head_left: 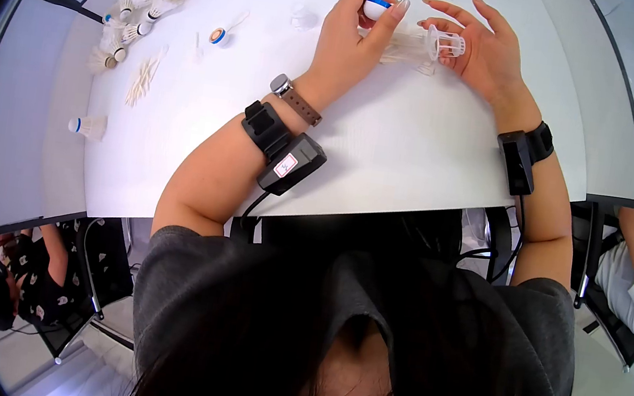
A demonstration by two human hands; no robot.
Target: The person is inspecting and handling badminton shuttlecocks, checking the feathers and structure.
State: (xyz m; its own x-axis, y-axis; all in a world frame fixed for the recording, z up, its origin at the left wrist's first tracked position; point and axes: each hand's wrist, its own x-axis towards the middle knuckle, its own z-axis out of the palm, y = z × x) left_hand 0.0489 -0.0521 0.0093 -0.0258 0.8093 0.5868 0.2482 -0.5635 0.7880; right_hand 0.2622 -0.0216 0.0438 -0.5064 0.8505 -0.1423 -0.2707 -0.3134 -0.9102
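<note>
Near the back of the white table, my left hand (356,43) is closed round a white shuttlecock cork with a blue band (376,8), pinched between thumb and fingers. To its right, my right hand (485,48) has its fingers spread, palm turned inward. A clear plastic cage piece (445,45) lies against that palm and fingers; whether it is gripped is unclear. Pale, thin feather-like pieces (407,50) extend between the two hands, partly hidden by the left fingers.
Several shuttlecocks (150,4) lie at the back left of the table (259,150). Thin white sticks (143,79), a blue-rimmed cork (218,36) and a standalone shuttlecock (89,126) are nearer. Low partitions flank the table; two other people sit beyond them.
</note>
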